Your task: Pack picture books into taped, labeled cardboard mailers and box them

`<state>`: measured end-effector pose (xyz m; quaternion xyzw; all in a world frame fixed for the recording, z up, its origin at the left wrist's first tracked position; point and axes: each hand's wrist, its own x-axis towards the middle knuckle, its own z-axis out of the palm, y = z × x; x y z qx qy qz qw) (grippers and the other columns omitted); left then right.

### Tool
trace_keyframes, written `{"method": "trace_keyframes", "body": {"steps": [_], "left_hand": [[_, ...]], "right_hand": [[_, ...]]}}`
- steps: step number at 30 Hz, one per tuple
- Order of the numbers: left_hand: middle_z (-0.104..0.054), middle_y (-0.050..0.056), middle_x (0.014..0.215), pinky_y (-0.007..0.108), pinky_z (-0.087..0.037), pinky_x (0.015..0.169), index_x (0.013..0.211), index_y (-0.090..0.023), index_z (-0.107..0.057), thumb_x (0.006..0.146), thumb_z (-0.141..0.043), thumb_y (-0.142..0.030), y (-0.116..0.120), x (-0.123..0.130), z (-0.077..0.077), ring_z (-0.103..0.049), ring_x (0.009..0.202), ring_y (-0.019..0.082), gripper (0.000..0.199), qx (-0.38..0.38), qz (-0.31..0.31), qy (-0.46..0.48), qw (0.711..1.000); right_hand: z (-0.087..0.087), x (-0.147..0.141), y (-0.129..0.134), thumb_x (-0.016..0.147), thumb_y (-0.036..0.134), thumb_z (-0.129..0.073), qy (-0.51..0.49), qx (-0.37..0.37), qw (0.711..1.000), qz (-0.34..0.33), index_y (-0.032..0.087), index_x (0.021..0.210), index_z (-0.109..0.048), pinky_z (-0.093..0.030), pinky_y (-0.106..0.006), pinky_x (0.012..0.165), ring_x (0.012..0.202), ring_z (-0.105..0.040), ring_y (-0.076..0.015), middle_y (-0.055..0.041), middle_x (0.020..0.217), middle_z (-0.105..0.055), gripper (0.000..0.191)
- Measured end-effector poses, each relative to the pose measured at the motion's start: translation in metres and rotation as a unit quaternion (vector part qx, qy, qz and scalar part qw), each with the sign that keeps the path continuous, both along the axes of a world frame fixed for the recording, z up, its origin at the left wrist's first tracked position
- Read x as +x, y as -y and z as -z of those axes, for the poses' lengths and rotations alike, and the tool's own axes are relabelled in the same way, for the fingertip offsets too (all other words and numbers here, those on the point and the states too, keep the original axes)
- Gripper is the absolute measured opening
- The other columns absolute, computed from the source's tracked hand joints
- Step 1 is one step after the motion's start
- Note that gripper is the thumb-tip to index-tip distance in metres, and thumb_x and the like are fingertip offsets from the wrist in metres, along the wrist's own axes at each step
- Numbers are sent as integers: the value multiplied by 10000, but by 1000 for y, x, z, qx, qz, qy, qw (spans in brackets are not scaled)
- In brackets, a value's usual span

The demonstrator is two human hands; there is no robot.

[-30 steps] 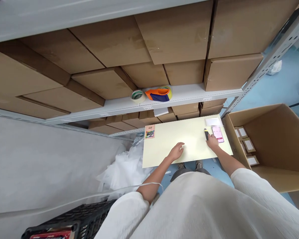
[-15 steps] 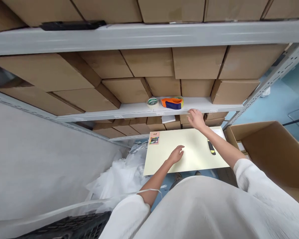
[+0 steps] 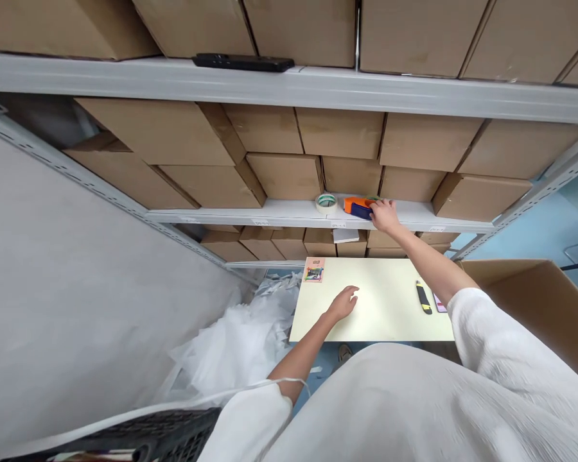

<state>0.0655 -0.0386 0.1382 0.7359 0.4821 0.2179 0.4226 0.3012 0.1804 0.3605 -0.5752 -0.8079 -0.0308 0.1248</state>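
Observation:
An orange and dark blue tape dispenser (image 3: 357, 207) lies on the middle shelf. My right hand (image 3: 384, 214) reaches up to it, with the fingers closed round its right end. Just left of the dispenser sits a roll of pale masking tape (image 3: 326, 203). Above the pale yellow tabletop (image 3: 376, 314) hovers my left hand (image 3: 343, 304), fingers loosely bent and apart, holding nothing. A black and yellow box cutter (image 3: 423, 298) rests on the right of the tabletop. At its far left corner is a small pink picture card (image 3: 314, 270).
Cardboard boxes (image 3: 284, 176) fill the grey metal shelving (image 3: 270, 88) ahead. To the right stands a large open carton (image 3: 525, 301). White packing sheets (image 3: 241, 340) are heaped at the left, near a black crate (image 3: 183, 436). A black object (image 3: 243, 62) lies on the upper shelf.
My right hand has moved onto the tape dispenser from just right of it and gripped its end. The view has shifted left. My left hand stays over the tabletop.

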Motion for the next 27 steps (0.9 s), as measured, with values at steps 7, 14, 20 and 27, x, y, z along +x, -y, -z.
{"method": "trace_keyframes", "body": {"steps": [7,14,20,27], "left_hand": [[-702,118,1444,439,-602,1112,1369,-222,-725,1007,-562,-249,-7,5,-2,-761,1134,242,398,3,30,-1,1000],[-702,122,1453,437,-597,1118,1379,-221,-718,1023,-555,-259,-11,26,0,-764,1159,246,394,-7,80,-9,997],[-709,129,1446,448,-597,1110,1381,-209,-711,1021,-553,-246,-8,45,5,-770,1145,253,394,-14,117,-26,993],[-727,111,1440,444,-579,1144,1398,-219,-712,999,-559,-224,6,55,13,-753,1175,251,427,-33,134,-55,989]], "right_hand": [[-4,4,38,1107,345,-452,-14,32,999,18,121,1344,-680,-287,-513,1038,1225,-456,-396,-243,1284,-706,399],[22,30,132,1078,377,-507,-57,20,995,78,164,1290,-707,-320,-452,974,1161,-506,-376,-197,1272,-721,361],[91,56,200,1043,347,-565,-69,-83,978,179,171,1230,-734,-367,-432,938,1141,-568,-369,-195,1252,-740,308],[178,81,243,1039,310,-551,-50,-224,937,263,139,1241,-714,-397,-418,978,1220,-599,-347,-195,1275,-725,311]]}}
